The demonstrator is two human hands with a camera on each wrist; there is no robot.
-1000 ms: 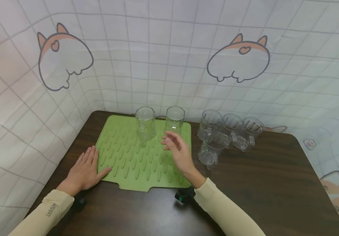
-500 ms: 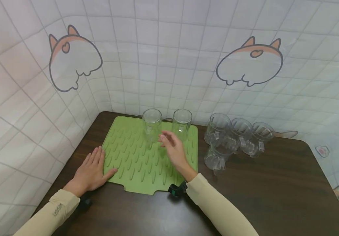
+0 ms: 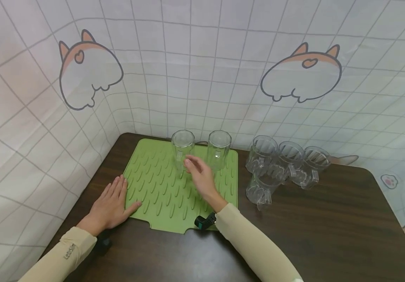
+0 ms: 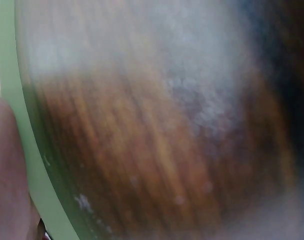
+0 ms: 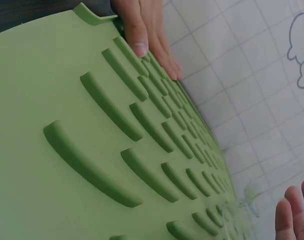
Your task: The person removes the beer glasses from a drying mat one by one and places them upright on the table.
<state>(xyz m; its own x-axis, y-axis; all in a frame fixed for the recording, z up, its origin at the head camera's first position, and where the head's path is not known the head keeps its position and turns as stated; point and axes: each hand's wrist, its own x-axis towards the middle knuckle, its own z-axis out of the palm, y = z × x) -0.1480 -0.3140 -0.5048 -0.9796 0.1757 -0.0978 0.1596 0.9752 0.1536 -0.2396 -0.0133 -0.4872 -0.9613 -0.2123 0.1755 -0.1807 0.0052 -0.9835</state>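
Note:
My left hand (image 3: 108, 205) lies flat at the left edge of the green ribbed mat (image 3: 153, 188), its thumb over the mat and its fingers along the border. Over the middle of the mat, my right hand (image 3: 202, 176) holds nothing, and its fingers reach toward a clear glass (image 3: 182, 147) at the back. That glass is partly behind the fingertips in the head view. A second clear glass (image 3: 219, 150) stands to its right on the mat. In the right wrist view, the right fingers (image 5: 284, 217) show at the lower right, loosely straight, beside a faint glass.
Several clear mugs with handles (image 3: 263, 149) stand close together on the dark wooden table (image 3: 315, 219), right of the mat. A white grid-patterned cloth (image 3: 202, 78) hangs behind and to the left. A black wrist camera (image 3: 204, 222) is on my right wrist.
The right hand has moved left over the mat, from near the right glass toward the left one. The left hand stays on the mat's edge. The head view has shifted slightly.

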